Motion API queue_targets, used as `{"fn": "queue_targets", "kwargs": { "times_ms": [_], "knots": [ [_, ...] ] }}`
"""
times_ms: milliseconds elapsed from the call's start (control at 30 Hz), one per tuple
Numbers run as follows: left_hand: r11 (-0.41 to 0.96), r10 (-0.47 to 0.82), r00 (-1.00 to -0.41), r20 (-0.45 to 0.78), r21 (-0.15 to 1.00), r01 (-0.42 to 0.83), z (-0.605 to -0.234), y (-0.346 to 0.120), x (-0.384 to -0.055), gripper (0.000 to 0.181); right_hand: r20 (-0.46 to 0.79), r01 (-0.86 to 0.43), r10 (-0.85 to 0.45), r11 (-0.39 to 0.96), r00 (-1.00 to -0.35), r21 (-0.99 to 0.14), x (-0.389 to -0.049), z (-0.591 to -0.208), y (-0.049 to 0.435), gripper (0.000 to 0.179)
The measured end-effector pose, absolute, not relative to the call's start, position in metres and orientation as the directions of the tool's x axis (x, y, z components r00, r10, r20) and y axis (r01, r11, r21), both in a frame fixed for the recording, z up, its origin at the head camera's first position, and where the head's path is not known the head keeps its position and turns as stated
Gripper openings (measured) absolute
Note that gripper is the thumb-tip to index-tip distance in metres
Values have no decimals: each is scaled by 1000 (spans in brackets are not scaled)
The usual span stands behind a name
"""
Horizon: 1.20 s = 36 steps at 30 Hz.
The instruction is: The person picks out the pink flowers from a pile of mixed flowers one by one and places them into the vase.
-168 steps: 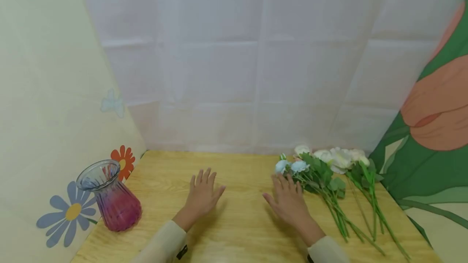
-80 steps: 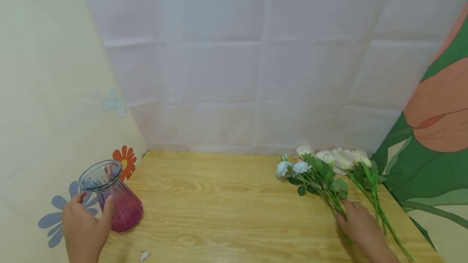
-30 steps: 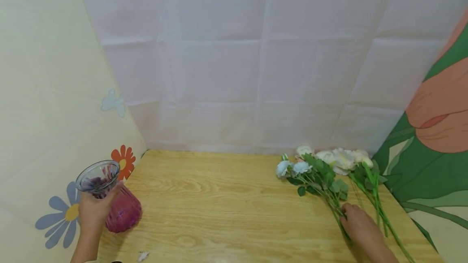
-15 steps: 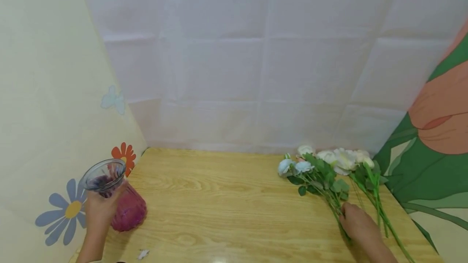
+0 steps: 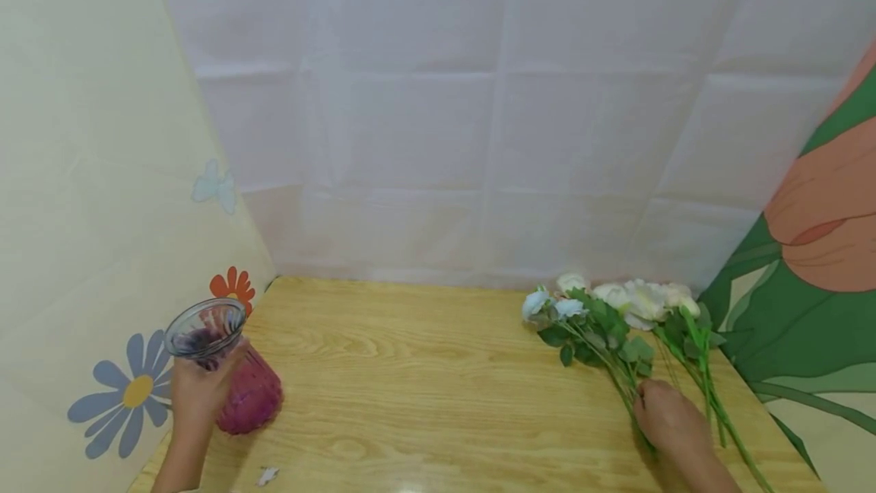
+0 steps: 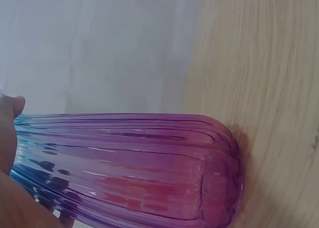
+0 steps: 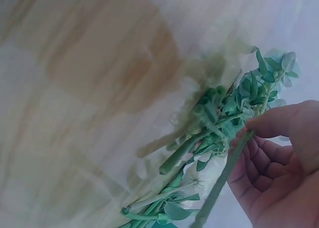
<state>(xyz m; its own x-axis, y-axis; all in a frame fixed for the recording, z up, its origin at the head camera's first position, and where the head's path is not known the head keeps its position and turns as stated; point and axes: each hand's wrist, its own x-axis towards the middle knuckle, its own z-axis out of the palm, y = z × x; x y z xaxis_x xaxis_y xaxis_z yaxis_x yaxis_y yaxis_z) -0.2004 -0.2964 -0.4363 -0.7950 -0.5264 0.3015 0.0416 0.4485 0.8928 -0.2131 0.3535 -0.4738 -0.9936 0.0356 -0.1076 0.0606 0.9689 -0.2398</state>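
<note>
**Your left hand (image 5: pixel 195 398) held the vase (image 5: pixel 252 394), your right hand (image 5: pixel 671 417) a green stem (image 7: pixel 222 183)**

Your left hand was wrapped round the neck of the vase, just below its flared mouth (image 5: pixel 205 328). Your right hand was narrowed to a pinch — thumb and finger met on the green stem, the other fingers curled loosely beneath.

The vase stood upright at the left end of the bench (image 5: pixel 438 386), its ribbed glass bluish at the neck and pink to purple in the body. Its base was right down by the wood, though you could not tell whether it touched.

On the right, beyond your right hand, lay pale blue blooms (image 5: pixel 568 308) and green leaves (image 5: pixel 605 322), with white blooms (image 5: pixel 643 301) just beside them. More loose stems (image 5: pixel 718 405) ran down to the right of your hand. The two groups lay close together — well apart from the vase.

Near the front edge of the view, a small white scrap (image 5: pixel 268 475) lay on the bench. Behind it all hung a creased pale cloth (image 5: pixel 411 112); a printed daisy (image 5: pixel 112 402) showed on the left panel, a big orange flower print (image 5: pixel 828 227) on the right.
</note>
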Motion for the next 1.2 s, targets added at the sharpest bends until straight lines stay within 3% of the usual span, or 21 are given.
{"fn": "queue_targets", "kwargs": {
  "times_ms": [300,400,733,1067,1200],
  "knots": [
    [411,-522,-819,239,912,4,-437,-285,-199,88,-79,47,26,961,-997,-274,-213,-466,339,26],
    [395,-515,-828,221,919,-1,-438,-281,-199,93,-90,45,18,949,-996,-312,-212,-463,333,22],
    [385,-460,-850,257,920,70,-439,-267,-199,91,-44,-7,-29,898,-999,-440,-215,-459,305,30],
    [360,-411,-858,307,920,157,-440,-255,-203,93,56,-71,-49,856,-997,-513,-220,-467,280,26],
    [362,-417,-862,286,923,131,-441,-250,-202,88,80,-83,-47,832,-996,-549,-220,-470,272,24]
  ]
}}
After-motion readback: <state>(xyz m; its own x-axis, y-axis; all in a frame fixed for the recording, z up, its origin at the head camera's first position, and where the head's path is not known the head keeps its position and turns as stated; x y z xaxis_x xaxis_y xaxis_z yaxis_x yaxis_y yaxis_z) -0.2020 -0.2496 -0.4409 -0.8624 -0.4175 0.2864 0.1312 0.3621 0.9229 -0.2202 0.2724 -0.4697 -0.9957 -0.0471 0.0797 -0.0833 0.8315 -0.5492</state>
